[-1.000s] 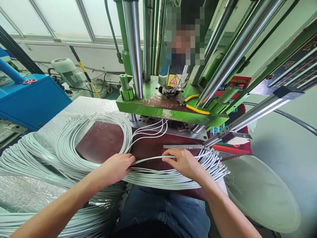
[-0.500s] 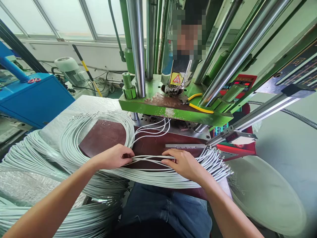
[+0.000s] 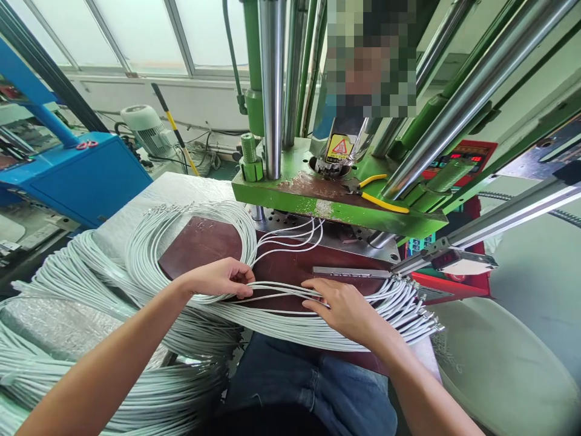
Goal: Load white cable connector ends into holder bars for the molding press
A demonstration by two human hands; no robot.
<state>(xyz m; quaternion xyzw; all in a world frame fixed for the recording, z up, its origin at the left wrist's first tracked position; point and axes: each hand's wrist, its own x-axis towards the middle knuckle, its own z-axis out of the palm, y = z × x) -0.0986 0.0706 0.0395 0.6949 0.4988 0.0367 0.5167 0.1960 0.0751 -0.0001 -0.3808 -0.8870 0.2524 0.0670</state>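
Note:
Several white cables stretch between my two hands over the dark red board. My left hand pinches them at their left part, beside a coil of white cable. At the right, my right hand has its fingers curled round the same cables. A larger bundle of white cables runs below both hands, its metal-tipped ends fanned out at the right. Behind my right hand lies a metal bar with slots. A few thin cables lead in under the green press plate.
Yellow-handled pliers lie on the press plate, between upright steel columns. More cable bundles fill the lower left. A blue machine stands at the far left, a red control box at the right.
The view has shifted, so the scene sits further right. My hands still hold the cables, and the strands between them look more spread apart near my right hand.

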